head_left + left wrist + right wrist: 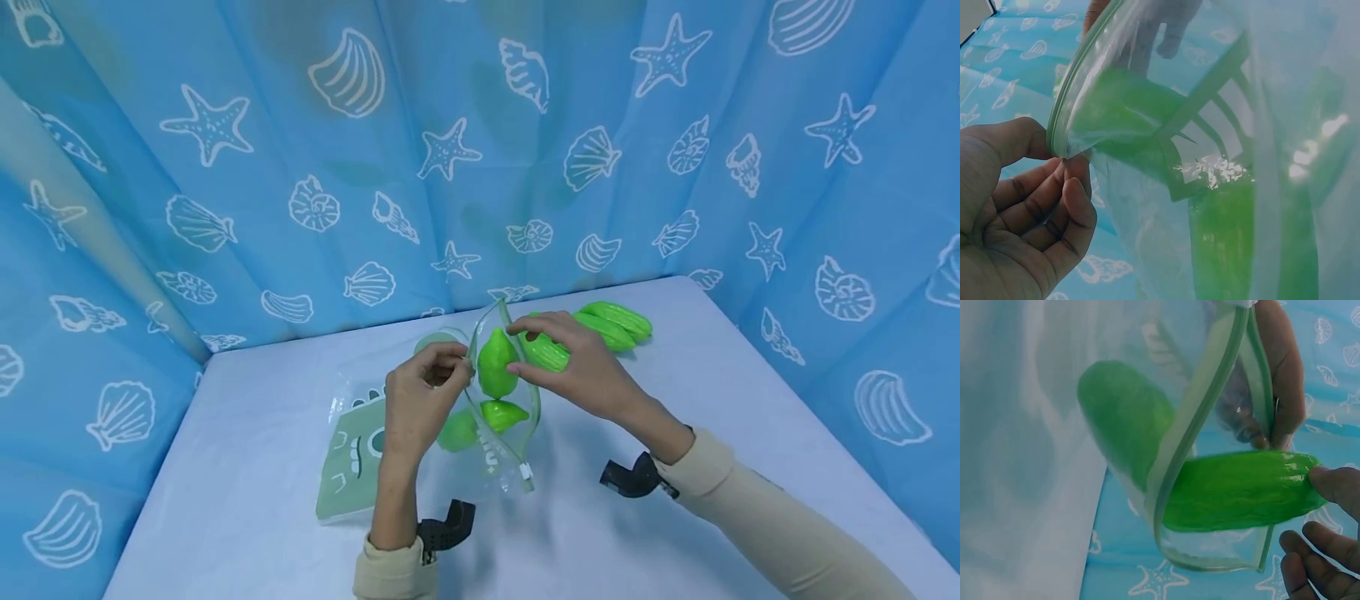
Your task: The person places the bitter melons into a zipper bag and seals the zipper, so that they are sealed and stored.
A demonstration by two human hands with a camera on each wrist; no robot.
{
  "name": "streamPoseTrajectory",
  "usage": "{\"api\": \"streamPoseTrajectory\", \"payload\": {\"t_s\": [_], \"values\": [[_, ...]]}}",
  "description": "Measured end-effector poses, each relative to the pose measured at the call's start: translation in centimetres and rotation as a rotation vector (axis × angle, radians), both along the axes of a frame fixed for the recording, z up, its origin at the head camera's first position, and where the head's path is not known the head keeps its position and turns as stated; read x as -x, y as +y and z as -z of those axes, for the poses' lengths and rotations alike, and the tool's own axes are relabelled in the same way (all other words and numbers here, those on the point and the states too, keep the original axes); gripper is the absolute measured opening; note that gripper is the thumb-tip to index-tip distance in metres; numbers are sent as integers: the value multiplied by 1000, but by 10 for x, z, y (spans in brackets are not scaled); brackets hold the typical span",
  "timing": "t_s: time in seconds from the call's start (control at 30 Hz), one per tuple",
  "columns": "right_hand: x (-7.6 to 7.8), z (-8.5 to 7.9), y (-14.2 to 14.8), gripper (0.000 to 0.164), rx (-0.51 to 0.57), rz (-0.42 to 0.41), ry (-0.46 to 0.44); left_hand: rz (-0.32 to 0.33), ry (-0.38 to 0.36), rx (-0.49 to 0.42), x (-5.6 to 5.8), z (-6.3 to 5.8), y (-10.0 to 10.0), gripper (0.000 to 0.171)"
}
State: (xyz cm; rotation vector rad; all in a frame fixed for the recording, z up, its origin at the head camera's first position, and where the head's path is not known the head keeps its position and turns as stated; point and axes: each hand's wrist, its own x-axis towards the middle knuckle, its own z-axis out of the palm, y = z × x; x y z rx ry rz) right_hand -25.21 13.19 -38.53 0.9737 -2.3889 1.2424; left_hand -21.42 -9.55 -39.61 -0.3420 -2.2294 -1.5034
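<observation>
My left hand (423,396) pinches the green-edged rim of a clear zip bag (1059,119) between thumb and fingers, and the bag's mouth gapes. A glossy, bumpy green bitter melon (1241,490) lies partly through the opening. The thumb of my right hand (566,358) touches its outer end, while the other fingers stand apart from it in the right wrist view. Inside the bag another green melon (1122,419) shows through the film. A further green piece (504,414) sits low in the opening. A white slider (525,472) is at the rim's near end.
Several more green bitter melons (618,321) lie on the white table (247,467) behind my right hand. A flat green bag with a cartoon face (348,458) is at the left, partly behind my left hand. A blue shell-print curtain (480,225) closes off the back.
</observation>
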Motion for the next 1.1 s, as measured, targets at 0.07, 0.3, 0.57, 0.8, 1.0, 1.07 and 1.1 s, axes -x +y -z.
{"api": "streamPoseTrajectory", "payload": {"t_s": [0.07,0.3,0.57,0.8,1.0,1.07,1.1], "values": [[1,1,2,47,3,-6,0,2,10,3,1,-1,0,13],[3,2,13,40,2,33,-19,10,16,9,2,-3,2,12],[-6,14,26,36,7,-26,-98,10,-20,3,1,0,4,11],[-11,20,33,40,10,-99,-71,1,-21,15,5,-1,6,11],[7,24,44,34,-45,73,-20,-4,-24,14,3,0,4,11],[18,32,48,33,-105,142,12,-7,-27,10,2,1,4,11],[24,37,50,34,-142,174,25,-7,-29,8,1,2,4,11]]}}
